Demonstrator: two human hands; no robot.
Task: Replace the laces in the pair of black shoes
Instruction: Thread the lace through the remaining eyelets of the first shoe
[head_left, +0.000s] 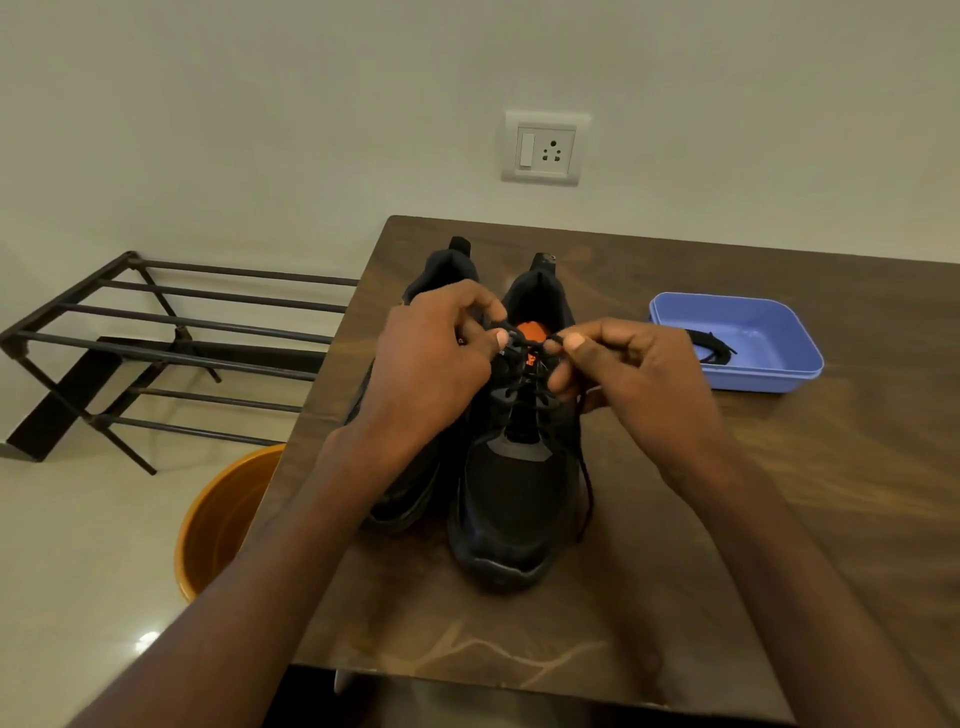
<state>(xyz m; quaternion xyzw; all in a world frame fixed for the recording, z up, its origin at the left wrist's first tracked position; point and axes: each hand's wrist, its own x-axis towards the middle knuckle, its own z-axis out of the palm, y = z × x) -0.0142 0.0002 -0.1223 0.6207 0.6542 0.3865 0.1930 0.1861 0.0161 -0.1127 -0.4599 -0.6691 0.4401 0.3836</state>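
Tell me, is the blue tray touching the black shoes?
Apart. The head view shows the blue tray standing to the right of the black shoes, with a plain strip of bare wooden table between them.

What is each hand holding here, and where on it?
Both pinch the lace of the right-hand shoe near its top eyelets: left hand one strand, right hand the other.
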